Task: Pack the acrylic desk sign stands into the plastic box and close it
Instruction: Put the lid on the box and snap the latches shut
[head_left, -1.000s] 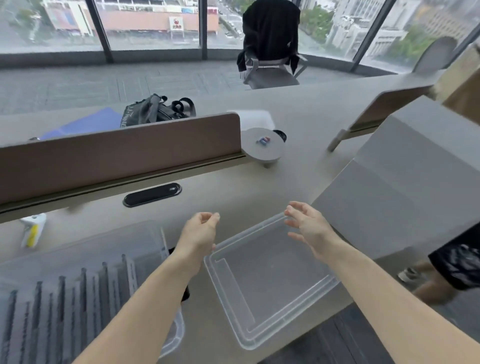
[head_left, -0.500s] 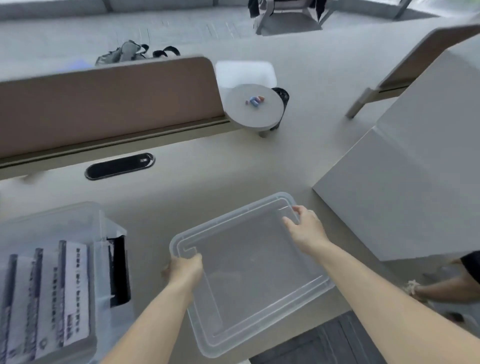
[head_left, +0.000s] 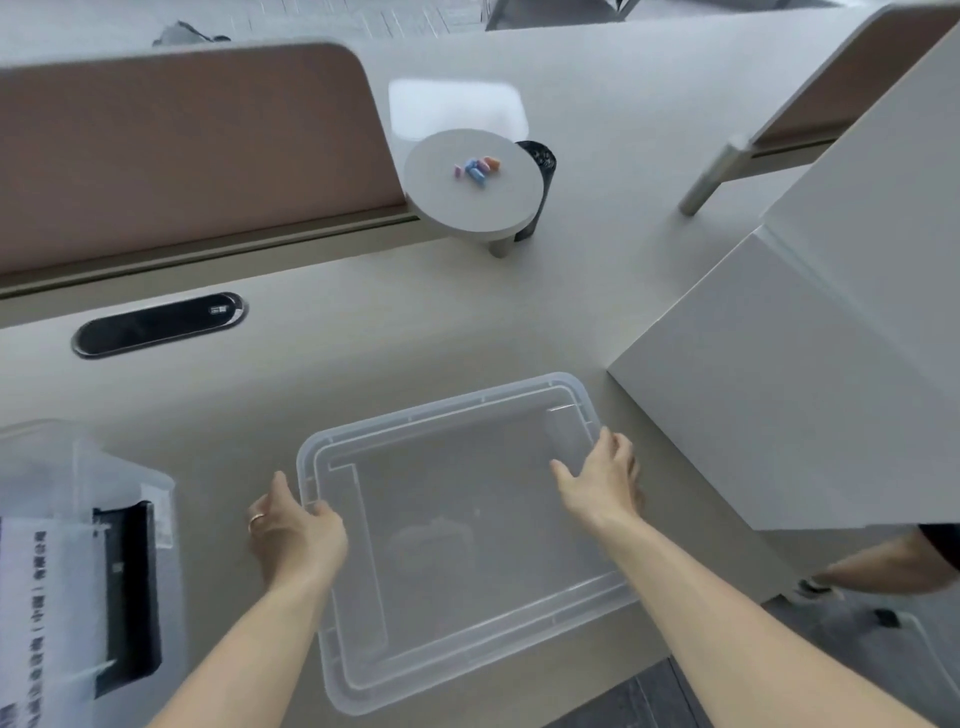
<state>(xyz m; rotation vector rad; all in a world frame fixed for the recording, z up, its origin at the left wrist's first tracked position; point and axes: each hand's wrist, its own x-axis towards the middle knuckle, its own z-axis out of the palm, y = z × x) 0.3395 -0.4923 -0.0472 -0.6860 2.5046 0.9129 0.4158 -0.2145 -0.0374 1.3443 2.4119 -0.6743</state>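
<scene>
A clear plastic lid (head_left: 467, 545) lies flat on the beige desk, near its front edge. My left hand (head_left: 291, 530) grips the lid's left rim, thumb on top. My right hand (head_left: 602, 480) holds the right rim near the far corner. At the left edge stands the clear plastic box (head_left: 67, 571), with acrylic sign stands (head_left: 52, 613) packed upright in it, printed paper showing on the nearest one. Part of the box is cut off by the frame.
A brown divider panel (head_left: 182, 156) runs along the back of the desk (head_left: 415, 322), with a black cable slot (head_left: 156, 325) in front. A small round shelf (head_left: 472, 182) carries coloured bits. A grey panel (head_left: 810, 364) rises at right. Another person's arm (head_left: 883, 566) shows lower right.
My head has tilted down and closer to the desk. Both hands went from hovering open over the lid to gripping its left and right rims.
</scene>
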